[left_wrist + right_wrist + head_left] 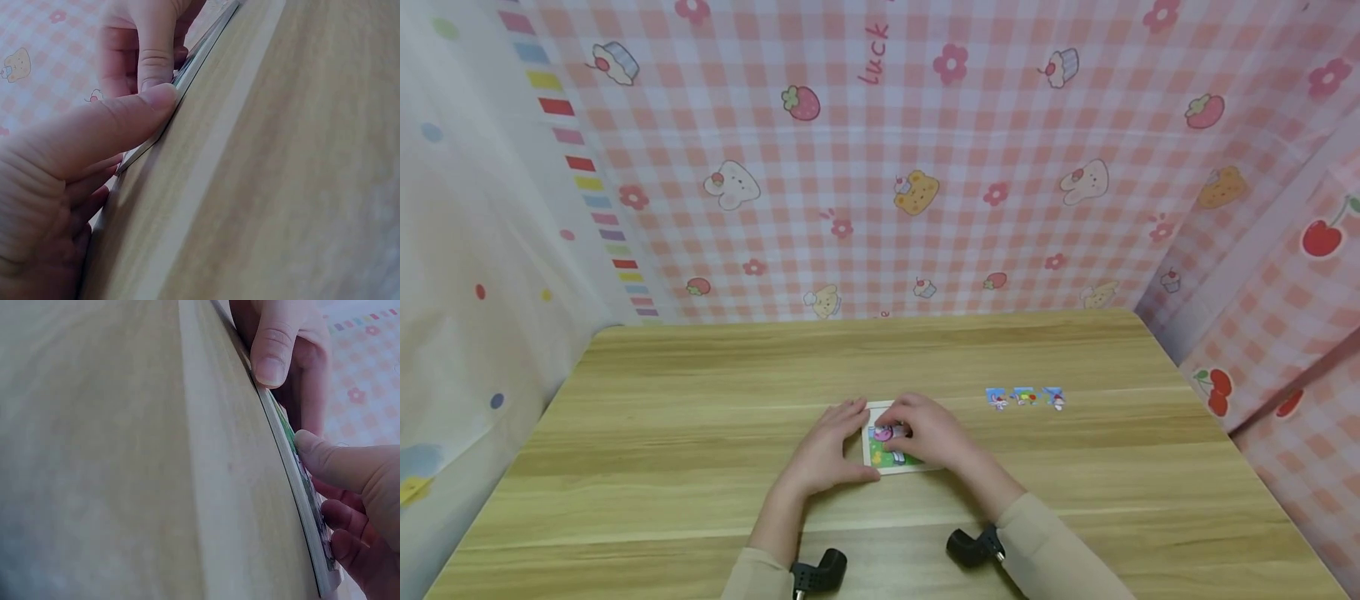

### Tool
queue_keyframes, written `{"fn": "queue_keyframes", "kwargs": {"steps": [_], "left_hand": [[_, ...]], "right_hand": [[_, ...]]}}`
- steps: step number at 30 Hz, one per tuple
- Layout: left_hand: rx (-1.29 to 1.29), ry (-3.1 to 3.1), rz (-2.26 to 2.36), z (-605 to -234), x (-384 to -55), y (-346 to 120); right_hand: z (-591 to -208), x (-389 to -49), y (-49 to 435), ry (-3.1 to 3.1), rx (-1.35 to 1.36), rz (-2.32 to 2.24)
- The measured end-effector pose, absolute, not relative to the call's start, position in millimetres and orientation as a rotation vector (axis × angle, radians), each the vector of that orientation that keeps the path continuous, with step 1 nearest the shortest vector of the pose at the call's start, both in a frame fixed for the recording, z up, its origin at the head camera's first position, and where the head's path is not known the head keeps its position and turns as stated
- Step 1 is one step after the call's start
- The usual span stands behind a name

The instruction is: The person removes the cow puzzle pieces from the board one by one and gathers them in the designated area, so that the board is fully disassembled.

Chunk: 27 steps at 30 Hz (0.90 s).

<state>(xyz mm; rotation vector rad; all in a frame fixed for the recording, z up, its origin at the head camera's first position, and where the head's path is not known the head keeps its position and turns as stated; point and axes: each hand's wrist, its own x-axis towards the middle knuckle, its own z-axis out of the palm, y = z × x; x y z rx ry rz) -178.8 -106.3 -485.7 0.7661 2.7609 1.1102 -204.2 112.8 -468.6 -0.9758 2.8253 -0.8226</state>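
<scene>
A small jigsaw puzzle tray with a pale border lies on the table, its picture showing green grass and a pink figure. My left hand holds the tray at its left side, thumb on the near corner and fingers at the far corner. From the right, my right hand reaches over the picture with curled fingers, thumb and fingertips around a puzzle piece in the tray. In the right wrist view the right thumb touches the picture. The palm and fingers hide the tray's right part.
Three loose puzzle pieces with blue tops lie in a row to the right, beyond the tray. The wood-grain table meets a pink checked cloth at its back edge. Black wrist mounts stick out near both sleeves.
</scene>
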Motion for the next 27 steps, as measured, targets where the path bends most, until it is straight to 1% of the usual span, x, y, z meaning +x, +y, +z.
{"fn": "queue_keyframes", "kwargs": {"steps": [27], "left_hand": [[0.772,2.747,1.13,-481.5,-178.0,-106.0]], "right_hand": [[-461.2,-201.7,106.9,2.774,-0.909,-0.783]]}}
